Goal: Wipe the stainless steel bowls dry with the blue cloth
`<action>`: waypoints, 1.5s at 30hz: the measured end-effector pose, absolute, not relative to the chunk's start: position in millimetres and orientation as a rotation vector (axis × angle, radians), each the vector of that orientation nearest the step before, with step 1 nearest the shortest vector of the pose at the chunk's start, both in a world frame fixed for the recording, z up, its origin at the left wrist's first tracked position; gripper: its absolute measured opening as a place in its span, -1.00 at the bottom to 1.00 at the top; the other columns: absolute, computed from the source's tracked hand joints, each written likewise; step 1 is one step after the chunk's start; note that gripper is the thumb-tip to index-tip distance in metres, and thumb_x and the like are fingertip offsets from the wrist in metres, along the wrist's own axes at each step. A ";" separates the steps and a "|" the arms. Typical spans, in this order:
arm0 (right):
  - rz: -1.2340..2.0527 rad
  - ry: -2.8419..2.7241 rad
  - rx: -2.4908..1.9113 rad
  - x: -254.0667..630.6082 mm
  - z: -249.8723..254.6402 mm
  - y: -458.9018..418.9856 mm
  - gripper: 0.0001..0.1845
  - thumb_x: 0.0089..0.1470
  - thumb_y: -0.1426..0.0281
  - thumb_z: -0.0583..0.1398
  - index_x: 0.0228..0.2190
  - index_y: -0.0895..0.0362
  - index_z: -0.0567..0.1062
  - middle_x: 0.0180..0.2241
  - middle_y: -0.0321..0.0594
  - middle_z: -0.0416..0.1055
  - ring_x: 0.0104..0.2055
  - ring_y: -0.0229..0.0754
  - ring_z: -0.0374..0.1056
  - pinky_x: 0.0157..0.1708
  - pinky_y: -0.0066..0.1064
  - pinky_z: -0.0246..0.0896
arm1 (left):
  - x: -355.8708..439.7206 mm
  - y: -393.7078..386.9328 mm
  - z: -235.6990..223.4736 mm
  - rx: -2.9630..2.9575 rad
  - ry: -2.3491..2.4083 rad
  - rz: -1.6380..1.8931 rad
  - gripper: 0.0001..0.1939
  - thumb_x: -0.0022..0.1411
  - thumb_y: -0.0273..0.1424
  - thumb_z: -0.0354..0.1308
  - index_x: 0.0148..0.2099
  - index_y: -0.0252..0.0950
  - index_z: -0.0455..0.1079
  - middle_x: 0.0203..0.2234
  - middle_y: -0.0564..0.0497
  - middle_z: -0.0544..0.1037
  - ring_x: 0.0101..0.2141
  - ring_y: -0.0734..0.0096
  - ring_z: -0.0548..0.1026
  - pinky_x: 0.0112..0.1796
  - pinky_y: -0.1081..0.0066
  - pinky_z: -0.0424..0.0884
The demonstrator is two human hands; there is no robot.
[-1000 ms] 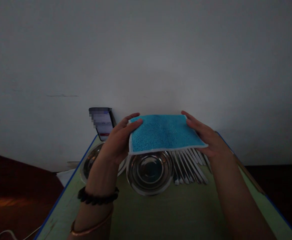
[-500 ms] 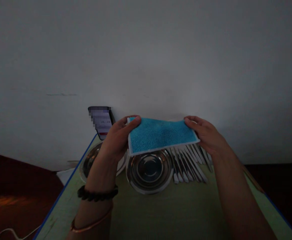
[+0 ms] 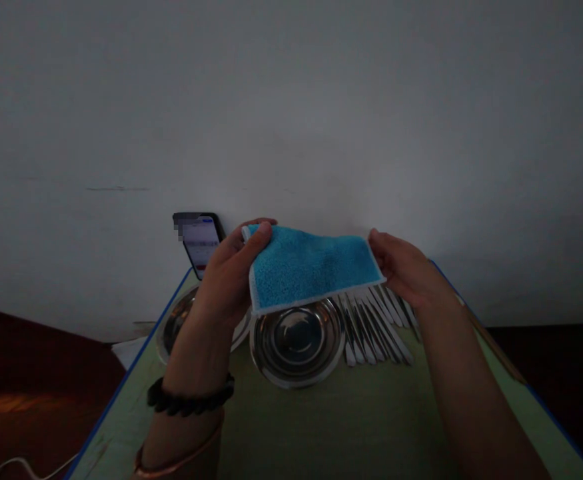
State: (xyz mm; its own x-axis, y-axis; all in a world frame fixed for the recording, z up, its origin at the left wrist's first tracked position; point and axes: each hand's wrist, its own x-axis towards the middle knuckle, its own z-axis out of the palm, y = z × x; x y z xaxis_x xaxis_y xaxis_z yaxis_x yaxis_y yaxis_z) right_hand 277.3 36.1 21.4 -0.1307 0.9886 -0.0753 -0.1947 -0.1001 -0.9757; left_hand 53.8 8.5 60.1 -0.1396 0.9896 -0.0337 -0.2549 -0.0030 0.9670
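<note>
A blue terry cloth [image 3: 316,270] with a white stitched border hangs slightly wavy above a steel bowl [image 3: 298,347], covering its far rim. My left hand [image 3: 236,267] pinches the cloth's left end, thumb in front and fingers behind. At the other end, my right hand [image 3: 404,263] is closed at the cloth's right edge; its fingertips are partly hidden. Below that hand, several metal knife-like utensils [image 3: 378,333] lie fanned out on the table. A second steel bowl [image 3: 168,330] stands to the left, mostly hidden behind my left forearm.
A phone [image 3: 202,247] leans against the wall [image 3: 291,120] at the table's far left corner. The pale green table [image 3: 316,427] has blue edging. A brown strip [image 3: 496,350] lies along its right side. A white cable [image 3: 26,463] shows at the lower left.
The cloth and both hands have shifted slightly left. My right thumb has moved off the cloth's front face to its edge. The bowls and utensils stay put.
</note>
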 end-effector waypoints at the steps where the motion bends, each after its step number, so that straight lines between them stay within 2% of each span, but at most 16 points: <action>1: 1.472 -1.084 -1.050 276.3 21.1 36.1 -0.75 -0.09 0.16 0.23 -0.50 0.08 0.38 -0.59 -0.36 0.35 -0.57 -0.32 0.25 -0.50 -0.45 0.21 | 54.2 8.1 60.8 0.945 1.111 1.433 -0.81 0.00 -0.32 0.22 -0.28 -0.26 0.42 -0.59 0.11 0.35 -0.58 0.60 0.32 -0.58 0.59 0.26; 4: 1.562 -1.028 -1.025 273.9 20.7 35.2 -0.79 -0.14 0.25 0.28 -0.50 0.10 0.40 -0.58 -0.38 0.36 -0.56 -0.35 0.24 -0.48 -0.48 0.20 | 55.1 6.4 63.3 0.987 1.066 1.476 -0.79 0.01 -0.32 0.21 -0.26 -0.25 0.41 -0.62 0.14 0.30 -0.61 0.63 0.28 -0.61 0.61 0.24; 9: 1.663 -1.053 -0.970 271.1 21.7 32.1 -0.82 -0.10 0.24 0.25 -0.47 0.09 0.46 -0.50 -0.35 0.42 -0.48 -0.33 0.31 -0.38 -0.46 0.23 | 55.1 4.4 65.4 1.033 1.044 1.523 -0.79 0.04 -0.31 0.20 -0.24 -0.26 0.38 -0.59 0.14 0.31 -0.61 0.64 0.27 -0.61 0.63 0.23; 13: 1.637 -1.071 -0.937 268.8 21.4 31.2 -0.78 -0.13 0.25 0.27 -0.38 0.06 0.46 -0.39 -0.33 0.48 -0.42 -0.29 0.35 -0.32 -0.40 0.24 | 53.0 5.6 62.7 1.039 1.050 1.475 -0.77 0.01 -0.31 0.22 -0.25 -0.27 0.39 -0.60 0.14 0.31 -0.61 0.64 0.27 -0.61 0.62 0.23; 16: 1.531 -1.057 -0.963 268.6 20.1 32.9 -0.76 -0.16 0.22 0.28 -0.42 0.08 0.47 -0.43 -0.32 0.48 -0.44 -0.28 0.35 -0.31 -0.39 0.22 | 50.8 7.4 60.6 1.035 1.066 1.408 -0.77 -0.01 -0.30 0.23 -0.26 -0.26 0.40 -0.57 0.11 0.35 -0.58 0.60 0.32 -0.59 0.59 0.26; 22: 1.416 -1.043 -1.095 269.5 21.1 33.4 -0.73 -0.18 0.15 0.27 -0.56 0.10 0.44 -0.55 -0.29 0.42 -0.52 -0.24 0.30 -0.43 -0.37 0.20 | 49.9 8.5 60.6 0.974 1.116 1.333 -0.77 -0.02 -0.29 0.23 -0.29 -0.28 0.43 -0.54 0.08 0.38 -0.57 0.57 0.35 -0.56 0.56 0.29; 29: 1.425 -1.029 -1.031 273.6 21.2 32.5 -0.81 -0.20 0.29 0.30 -0.49 0.05 0.40 -0.53 -0.41 0.39 -0.51 -0.31 0.28 -0.44 -0.44 0.18 | 44.7 14.5 50.6 1.072 1.109 1.347 -0.78 -0.01 -0.35 0.21 -0.24 -0.24 0.42 -0.47 0.09 0.39 -0.52 0.57 0.33 -0.55 0.58 0.25; 31: 1.448 -1.067 -1.006 278.3 21.1 32.5 -0.76 -0.24 0.36 0.32 -0.43 0.07 0.42 -0.48 -0.40 0.42 -0.47 -0.31 0.31 -0.39 -0.42 0.21 | 41.3 15.1 47.8 1.173 1.104 1.362 -0.75 -0.01 -0.39 0.21 -0.20 -0.24 0.40 -0.48 0.11 0.36 -0.52 0.59 0.31 -0.55 0.61 0.22; 34: 1.463 -1.091 -0.939 286.2 22.5 30.9 -0.56 -0.29 0.47 0.34 -0.27 0.04 0.41 -0.40 -0.38 0.45 -0.38 -0.29 0.35 -0.30 -0.40 0.25 | 36.8 12.1 46.9 1.292 1.042 1.290 -0.67 -0.01 -0.46 0.21 -0.13 -0.22 0.36 -0.45 0.10 0.39 -0.48 0.58 0.33 -0.48 0.59 0.26; 37: 1.504 -1.072 -0.919 291.6 24.9 26.9 -0.43 -0.26 0.47 0.33 -0.13 -0.01 0.37 -0.31 -0.36 0.48 -0.32 -0.26 0.39 -0.26 -0.37 0.28 | 36.1 8.1 48.4 1.329 0.988 1.211 -0.63 0.00 -0.48 0.20 -0.09 -0.21 0.34 -0.41 0.08 0.43 -0.47 0.56 0.35 -0.45 0.57 0.28; 41: 1.696 -1.161 -1.050 294.4 26.6 20.6 -0.56 -0.27 0.42 0.34 -0.23 0.10 0.47 -0.31 -0.22 0.52 -0.31 -0.11 0.44 -0.25 -0.23 0.33 | 38.2 11.7 44.6 1.421 1.040 1.164 -0.65 -0.01 -0.43 0.21 -0.11 -0.25 0.35 -0.34 0.03 0.46 -0.43 0.50 0.40 -0.43 0.54 0.30; 45: 1.550 -1.064 -1.198 296.7 30.9 19.0 -0.77 -0.26 0.39 0.33 -0.42 0.12 0.52 -0.44 -0.20 0.54 -0.43 -0.09 0.45 -0.37 -0.23 0.38 | 36.3 23.8 27.2 1.801 1.314 1.000 -0.69 0.06 -0.30 0.14 -0.12 -0.29 0.33 -0.26 -0.08 0.49 -0.24 0.29 0.44 -0.19 0.32 0.31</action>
